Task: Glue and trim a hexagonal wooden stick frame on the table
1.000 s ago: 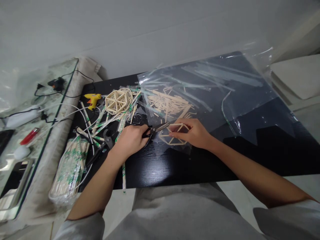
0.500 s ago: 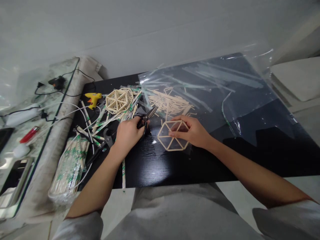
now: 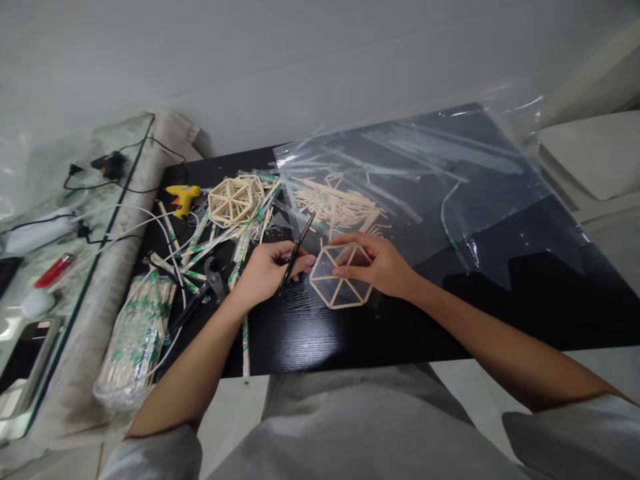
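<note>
Pale sticks are joined into a hexagon [image 3: 345, 281], spoked from its middle, with clear film seen across its openings. It is held over the desk [image 3: 310, 347], left of centre and nearer the near edge than the far one. Its upper right part is pinched between the thumb and fingers of the right hand [image 3: 383, 268]. By the left hand [image 3: 270, 268], whose fingers are curled, the scissors [image 3: 297, 252] are gripped, turned edge-on with the tip pointed toward the far edge. The left fingertips are close to the hexagon's left corner; whether it is touched cannot be told.

Just beyond the hexagon, cut sticks [image 3: 340, 207] are heaped by the clear sheet [image 3: 425, 187], which is spread to the desk's far right corner. Toward the far left corner, a lattice [image 3: 231, 201] is set among wrapped sticks [image 3: 207, 250], with the yellow glue gun [image 3: 184, 199] beside it. Pliers [image 3: 216, 280] are laid left of the left hand. By the near left corner, a pack [image 3: 137, 333] of sticks is wrapped in clear plastic.
</note>
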The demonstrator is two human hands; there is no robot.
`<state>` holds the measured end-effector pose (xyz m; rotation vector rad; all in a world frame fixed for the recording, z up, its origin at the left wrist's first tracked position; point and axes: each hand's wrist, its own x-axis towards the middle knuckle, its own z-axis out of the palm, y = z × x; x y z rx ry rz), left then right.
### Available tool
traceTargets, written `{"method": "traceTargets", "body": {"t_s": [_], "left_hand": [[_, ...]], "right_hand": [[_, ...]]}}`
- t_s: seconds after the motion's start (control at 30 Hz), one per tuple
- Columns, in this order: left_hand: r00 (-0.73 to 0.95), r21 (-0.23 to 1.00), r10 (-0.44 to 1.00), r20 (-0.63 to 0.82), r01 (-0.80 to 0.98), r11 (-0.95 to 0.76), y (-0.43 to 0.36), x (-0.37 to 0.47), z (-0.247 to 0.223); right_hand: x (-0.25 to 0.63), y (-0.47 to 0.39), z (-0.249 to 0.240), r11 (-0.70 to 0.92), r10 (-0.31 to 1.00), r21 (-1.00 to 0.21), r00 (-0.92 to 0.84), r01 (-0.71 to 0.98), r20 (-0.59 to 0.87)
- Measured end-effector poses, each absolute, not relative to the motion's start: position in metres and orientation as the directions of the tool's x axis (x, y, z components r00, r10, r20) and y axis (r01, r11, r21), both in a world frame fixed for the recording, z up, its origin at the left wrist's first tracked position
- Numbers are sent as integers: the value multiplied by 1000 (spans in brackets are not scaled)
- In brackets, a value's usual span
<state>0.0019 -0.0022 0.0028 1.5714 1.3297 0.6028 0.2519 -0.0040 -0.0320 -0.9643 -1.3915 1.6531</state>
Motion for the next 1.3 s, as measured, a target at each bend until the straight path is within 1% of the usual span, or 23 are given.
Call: {"method": "traceTargets", "body": {"t_s": [0.1, 0.3, 0.4, 0.53, 0.67, 0.77, 0.87, 1.0, 1.07, 1.2, 1.3], "left_hand": [[336, 900, 910, -243, 428, 82, -4, 7, 10], [387, 897, 887, -252, 438, 64, -6, 13, 18], [383, 897, 890, -247, 438, 60, -6, 13, 19], [357, 902, 901, -246, 425, 78, -5, 13, 20], [315, 910, 920, -235, 403, 94, -5, 13, 18], [279, 921, 938, -207, 379, 90, -5, 11, 14], [239, 934, 957, -167, 348, 77, -4, 8, 8], [194, 948, 973, -128, 312, 63, -4, 9, 7], [187, 944, 973, -136, 322, 71, -5, 11, 8], [186, 918, 970, -158, 388, 75, -6, 12, 10], [144, 857, 985, -91, 515, 4, -4, 6, 9]], "right_hand": [[251, -5, -31, -113, 891, -992, -448, -57, -76], [250, -7, -29, -137, 884, -990, -456, -46, -101], [250, -7, -28, -132, 903, -989, -419, -61, -95], [249, -7, -25, -116, 935, -993, -340, -26, -100], [249, -6, -22, -116, 953, -988, -293, -100, -82], [250, -5, -23, -185, 946, -969, -298, -163, -131], [250, -2, -28, -279, 917, -935, -348, -218, -193], [248, -1, -33, -348, 891, -893, -398, -286, -220], [247, -1, -34, -353, 900, -886, -369, -299, -234], [249, 0, -33, -298, 932, -917, -289, -266, -219], [252, 1, -32, -251, 945, -934, -271, -254, -180]]}}
